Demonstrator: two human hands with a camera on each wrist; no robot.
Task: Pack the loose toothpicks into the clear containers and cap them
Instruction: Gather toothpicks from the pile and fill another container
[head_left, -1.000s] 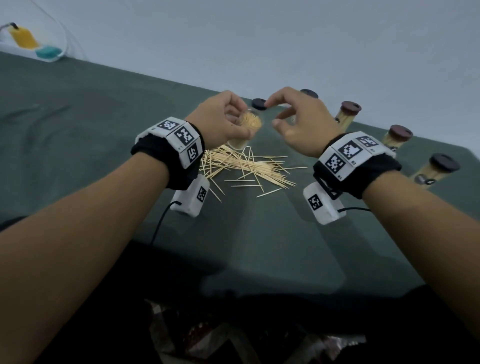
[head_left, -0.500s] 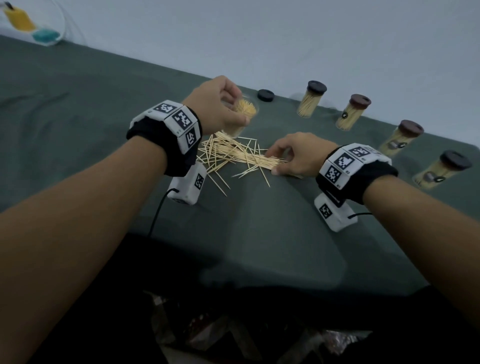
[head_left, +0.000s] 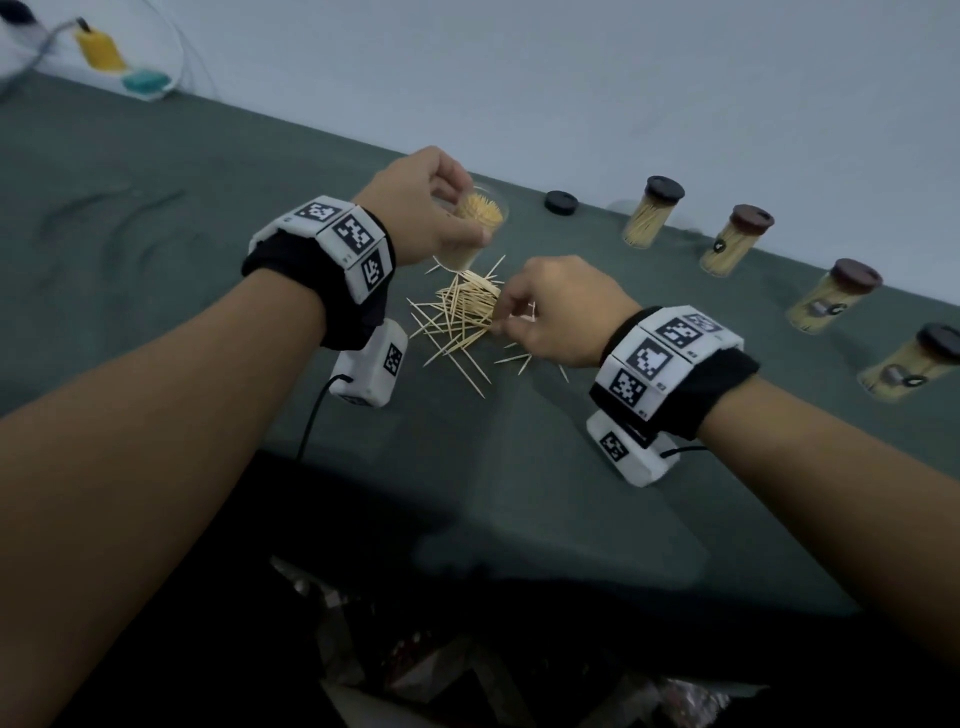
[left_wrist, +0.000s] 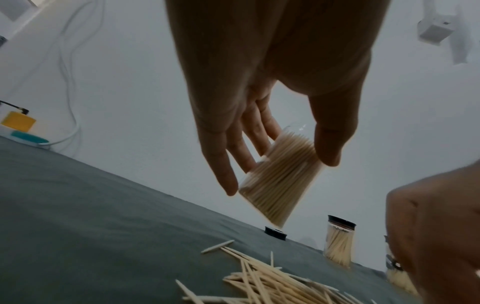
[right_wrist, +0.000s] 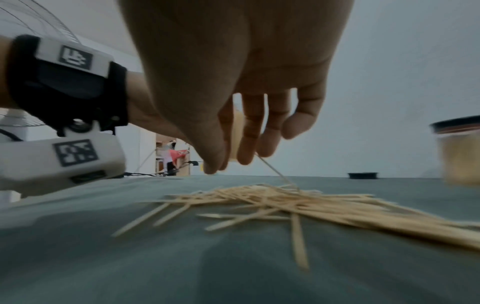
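My left hand (head_left: 421, 213) grips an open clear container (head_left: 470, 228) packed with toothpicks, held tilted above the cloth; in the left wrist view the container (left_wrist: 280, 176) sits between thumb and fingers. A pile of loose toothpicks (head_left: 462, 317) lies on the green cloth just below it. My right hand (head_left: 550, 306) reaches into the pile's right side and pinches a toothpick (right_wrist: 275, 170) between thumb and fingertips. A loose black cap (head_left: 561, 201) lies behind the pile.
Several capped containers full of toothpicks stand in a row at the back right, the nearest (head_left: 652, 210) beside the loose cap. A yellow and teal object (head_left: 122, 65) with cables sits at the far left. The table's near edge (head_left: 467, 519) drops off below my arms.
My right hand came down from beside the container to the pile, then slid left along it and pinched a toothpick. My left hand keeps holding the container, slightly raised.
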